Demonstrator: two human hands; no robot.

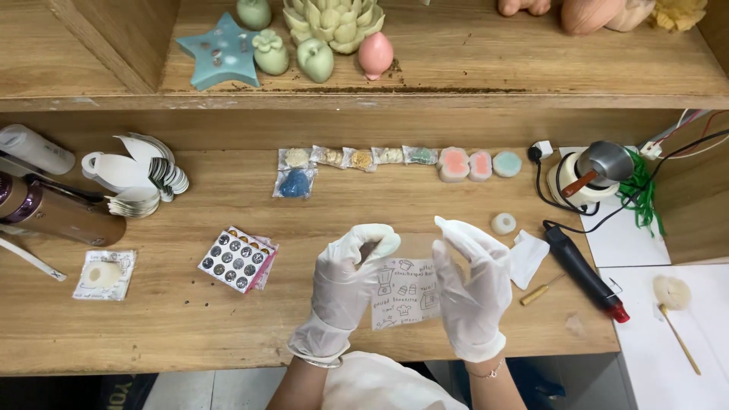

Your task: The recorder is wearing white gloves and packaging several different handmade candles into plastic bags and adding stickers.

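Head view, looking down on a wooden counter (pixel 190 326) under a shelf (pixel 471 68). At the far left lie a brown cylindrical device (pixel 57 216) and, below it, a small packet with a pale disc (pixel 105 275). Next come a fanned stack of white paper tags (pixel 140 178), then a sheet of round dark stickers (pixel 237 259).

Near the middle, both hands wear white gloves. The left hand (pixel 345 285) pinches the upper left edge of a clear bag printed with small drawings (pixel 402 292), and what looks like a pale green round piece (pixel 382 241) sits at its fingertips (whether it is inside the bag I cannot tell). The right hand (pixel 471 292) grips the bag's right edge, fingers curled around it. The bag is held just above the counter's front edge.

Behind the hands runs a row of small sachets and pastel round pieces (pixel 395 161). Further right lie a white disc (pixel 503 223), a black tool with a red tip (pixel 585 273), and a small pot on a white base (pixel 596 175).
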